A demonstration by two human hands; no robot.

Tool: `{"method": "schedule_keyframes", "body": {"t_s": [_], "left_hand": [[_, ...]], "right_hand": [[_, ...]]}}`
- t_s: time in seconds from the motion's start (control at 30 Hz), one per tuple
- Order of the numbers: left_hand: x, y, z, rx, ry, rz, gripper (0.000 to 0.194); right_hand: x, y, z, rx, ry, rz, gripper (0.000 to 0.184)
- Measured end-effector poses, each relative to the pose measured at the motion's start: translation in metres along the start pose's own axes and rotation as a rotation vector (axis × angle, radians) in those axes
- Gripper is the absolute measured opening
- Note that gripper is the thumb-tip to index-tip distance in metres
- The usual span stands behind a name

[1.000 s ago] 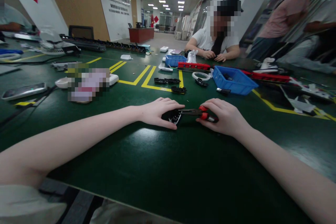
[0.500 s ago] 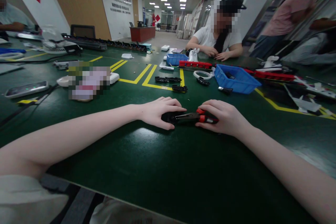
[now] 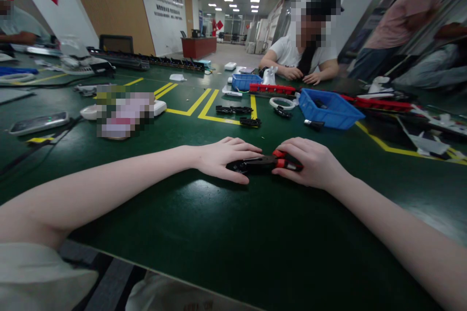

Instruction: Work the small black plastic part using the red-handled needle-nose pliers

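My left hand (image 3: 222, 158) lies curled over a small black plastic part (image 3: 239, 165) on the green table (image 3: 233, 233), thumb under it and fingers over its top. My right hand (image 3: 310, 163) is closed round the red and black handles of a pair of pliers (image 3: 272, 161). The pliers' dark jaws point left and reach the black part under my left fingers. Both hands rest on the table near its middle, almost touching.
A blue bin (image 3: 330, 111), black parts (image 3: 233, 110) and a white coil (image 3: 281, 103) lie beyond my hands inside yellow floor-tape lines. A seated person (image 3: 302, 53) works across the table. White devices (image 3: 38, 123) lie at left. Other people stand at right.
The black part has turned flatter under my left hand, hiding its pale face. The pliers' jaws have slid further left onto it, and my hands have drawn slightly closer.
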State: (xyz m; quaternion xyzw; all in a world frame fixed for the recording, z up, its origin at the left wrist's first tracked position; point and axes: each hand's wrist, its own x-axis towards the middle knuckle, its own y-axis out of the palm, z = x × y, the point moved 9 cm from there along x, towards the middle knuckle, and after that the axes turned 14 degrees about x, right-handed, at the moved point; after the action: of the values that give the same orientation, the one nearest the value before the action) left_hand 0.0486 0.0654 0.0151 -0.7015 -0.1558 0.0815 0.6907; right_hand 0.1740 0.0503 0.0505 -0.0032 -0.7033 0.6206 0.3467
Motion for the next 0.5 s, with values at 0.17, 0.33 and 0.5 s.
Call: {"method": "schedule_keyframes", "body": {"t_s": [0.17, 0.33, 0.5], "left_hand": [[0.0, 0.0, 0.001, -0.005, -0.017, -0.005, 0.062], [-0.0003, -0.0012, 0.0006, -0.015, -0.012, -0.019, 0.061], [-0.0006, -0.0022, 0.0008, -0.035, 0.006, -0.043, 0.059]], "right_hand": [[0.0, -0.0038, 0.0023, -0.041, -0.014, -0.025, 0.033], [-0.0006, -0.0029, 0.0019, -0.019, -0.007, -0.018, 0.031], [-0.0005, -0.0025, 0.0034, -0.012, -0.017, -0.012, 0.03]]}}
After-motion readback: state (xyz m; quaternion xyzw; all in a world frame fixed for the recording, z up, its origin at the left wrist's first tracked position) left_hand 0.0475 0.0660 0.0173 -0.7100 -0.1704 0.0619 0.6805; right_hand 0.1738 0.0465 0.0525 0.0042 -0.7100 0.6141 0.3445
